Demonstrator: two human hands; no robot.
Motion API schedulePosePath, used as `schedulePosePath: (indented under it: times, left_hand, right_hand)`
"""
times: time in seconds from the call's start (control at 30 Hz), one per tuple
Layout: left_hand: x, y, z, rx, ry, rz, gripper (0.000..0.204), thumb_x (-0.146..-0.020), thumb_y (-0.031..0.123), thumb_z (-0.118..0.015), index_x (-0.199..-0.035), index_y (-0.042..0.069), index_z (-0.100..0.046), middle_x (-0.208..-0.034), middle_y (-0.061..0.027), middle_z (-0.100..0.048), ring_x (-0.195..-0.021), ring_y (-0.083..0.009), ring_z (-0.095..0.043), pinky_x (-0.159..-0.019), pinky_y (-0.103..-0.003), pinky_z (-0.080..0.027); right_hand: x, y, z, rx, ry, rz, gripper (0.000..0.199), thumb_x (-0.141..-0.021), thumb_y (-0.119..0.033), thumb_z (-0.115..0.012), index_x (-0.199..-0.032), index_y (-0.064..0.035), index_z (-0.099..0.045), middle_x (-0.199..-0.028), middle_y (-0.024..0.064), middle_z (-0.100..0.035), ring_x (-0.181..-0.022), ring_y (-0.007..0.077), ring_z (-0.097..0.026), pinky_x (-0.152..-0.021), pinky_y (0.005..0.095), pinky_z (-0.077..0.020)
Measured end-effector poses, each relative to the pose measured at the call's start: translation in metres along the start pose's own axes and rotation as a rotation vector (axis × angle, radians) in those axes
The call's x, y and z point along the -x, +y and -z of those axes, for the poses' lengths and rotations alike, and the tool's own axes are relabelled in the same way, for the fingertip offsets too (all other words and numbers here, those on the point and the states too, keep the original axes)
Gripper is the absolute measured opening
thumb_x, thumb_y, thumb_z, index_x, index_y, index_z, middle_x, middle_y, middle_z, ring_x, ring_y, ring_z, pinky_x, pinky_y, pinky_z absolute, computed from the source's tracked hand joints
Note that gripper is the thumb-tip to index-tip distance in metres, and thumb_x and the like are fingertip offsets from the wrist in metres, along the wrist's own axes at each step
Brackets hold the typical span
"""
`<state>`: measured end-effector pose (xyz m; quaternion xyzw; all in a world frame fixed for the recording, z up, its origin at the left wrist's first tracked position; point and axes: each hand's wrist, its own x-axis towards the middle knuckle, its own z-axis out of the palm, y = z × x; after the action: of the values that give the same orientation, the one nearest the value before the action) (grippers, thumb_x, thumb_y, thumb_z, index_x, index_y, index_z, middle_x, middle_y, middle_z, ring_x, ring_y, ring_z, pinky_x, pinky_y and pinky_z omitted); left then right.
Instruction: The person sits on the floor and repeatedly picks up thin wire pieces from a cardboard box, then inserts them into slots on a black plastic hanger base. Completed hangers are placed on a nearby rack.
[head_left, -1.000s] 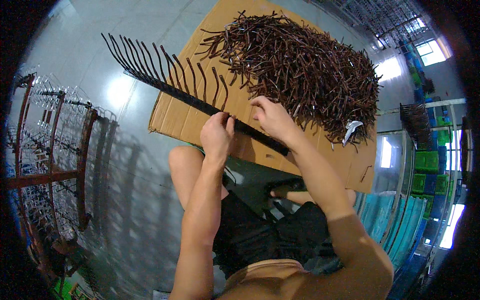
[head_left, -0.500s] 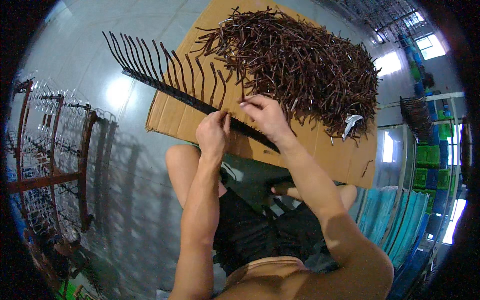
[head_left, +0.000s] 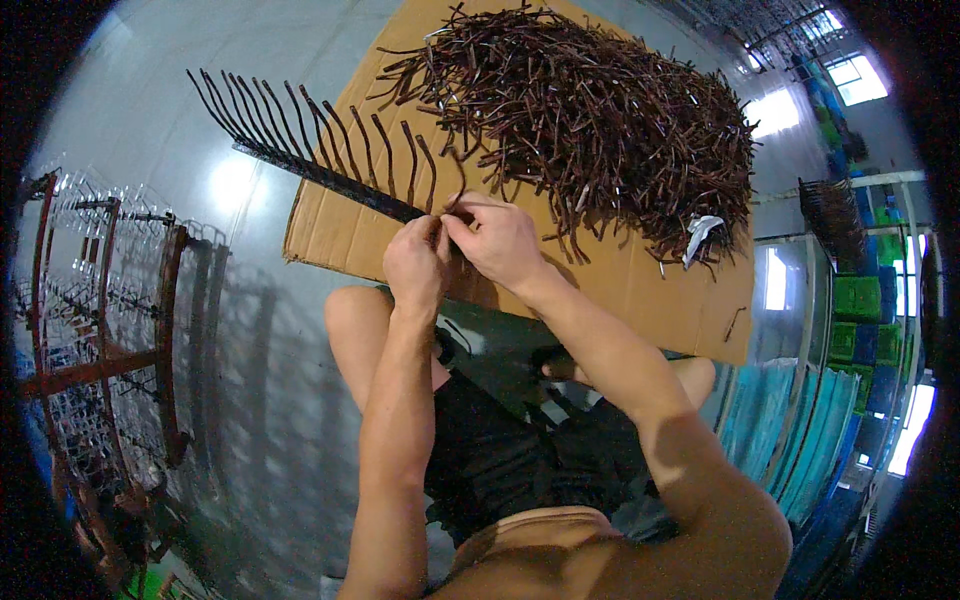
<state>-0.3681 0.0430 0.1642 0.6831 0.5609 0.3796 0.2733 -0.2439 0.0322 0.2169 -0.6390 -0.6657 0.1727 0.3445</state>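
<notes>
A long black bar (head_left: 340,183) slants across the cardboard, with a row of thin, bent brown rods (head_left: 318,120) standing up along its far left part. My left hand (head_left: 413,262) is closed on this bar by the last rods in the row. Right beside it, my right hand (head_left: 497,243) pinches the lower end of another bent brown rod (head_left: 459,172), whose top sticks up above the fingers. Both hands' fingertips meet at the bar and hide the rod's foot. Beyond my right hand lies a big heap of similar brown rods (head_left: 600,120).
Under the heap lies a cardboard sheet (head_left: 330,225) that reaches my crossed legs. White scrap (head_left: 703,238) rests on the heap, and a loose bent piece (head_left: 735,322) lies nearby. Metal racks (head_left: 100,365) stand at left. Green crates (head_left: 857,297) and turquoise sheets (head_left: 765,430) are at right.
My right hand has come left and slightly down with its rod, so its fingertips now meet my left hand's at the bar. The bar has shifted slightly left.
</notes>
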Motion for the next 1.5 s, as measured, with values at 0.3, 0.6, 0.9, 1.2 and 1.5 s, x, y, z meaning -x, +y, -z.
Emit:
schedulePosePath:
  times: [0.3,0.6,0.9,1.2,1.5]
  left_hand:
    - [0.002,-0.002,0.008,-0.042,0.029,0.057,0.019,-0.085,0.022,-0.063,-0.083,0.005,-0.068,-0.076,-0.0141,-0.066,-0.073,-0.0329,-0.064,-0.067,-0.040,-0.050]
    - [0.004,0.004,0.005,0.080,0.031,0.107,0.021,-0.085,0.023,-0.061,-0.090,0.004,-0.068,-0.082,-0.0154,-0.067,-0.077,-0.0335,-0.064,-0.070,-0.041,-0.051]
    - [0.005,-0.002,0.002,-0.062,0.022,-0.060,0.019,-0.084,0.025,-0.066,-0.087,0.006,-0.067,-0.083,-0.0148,-0.066,-0.079,-0.0341,-0.063,-0.069,-0.041,-0.050]
    - [0.002,-0.002,0.000,-0.076,-0.003,-0.059,0.013,-0.082,0.018,-0.063,-0.086,0.006,-0.066,-0.084,-0.0119,-0.065,-0.081,-0.0317,-0.061,-0.070,-0.040,-0.049]
    - [0.001,0.000,-0.002,0.003,0.047,-0.113,0.013,-0.081,0.016,-0.065,-0.082,0.003,-0.062,-0.078,-0.0169,-0.063,-0.073,-0.0346,-0.061,-0.065,-0.040,-0.048]
  right_hand:
    - [-0.038,0.011,0.016,-0.157,-0.528,-0.054,0.027,-0.078,-0.022,-0.066,-0.100,-0.0058,-0.066,-0.093,0.0168,-0.068,-0.088,0.0322,-0.065,-0.076,0.0380,-0.0507]
    - [-0.092,0.096,0.045,0.707,-0.228,0.521,0.012,-0.079,-0.007,-0.056,-0.089,-0.0060,-0.061,-0.096,0.0094,-0.053,-0.092,0.0292,-0.056,-0.078,0.0399,-0.0506]
    - [-0.031,0.027,0.020,-0.497,-0.119,-0.219,0.020,-0.091,-0.014,-0.054,-0.104,0.0004,-0.052,-0.093,0.0147,-0.063,-0.082,0.0251,-0.065,-0.073,0.0363,-0.0508]
    - [0.010,0.016,-0.008,-0.327,0.066,-0.150,0.019,-0.089,-0.021,-0.058,-0.095,-0.0031,-0.056,-0.075,0.0186,-0.064,-0.069,0.0359,-0.064,-0.061,0.0413,-0.0484]
    - [0.006,0.011,0.007,-0.319,-0.068,-0.130,0.019,-0.086,-0.019,-0.062,-0.094,-0.0011,-0.061,-0.084,0.0145,-0.066,-0.079,0.0297,-0.066,-0.070,0.0342,-0.0506]
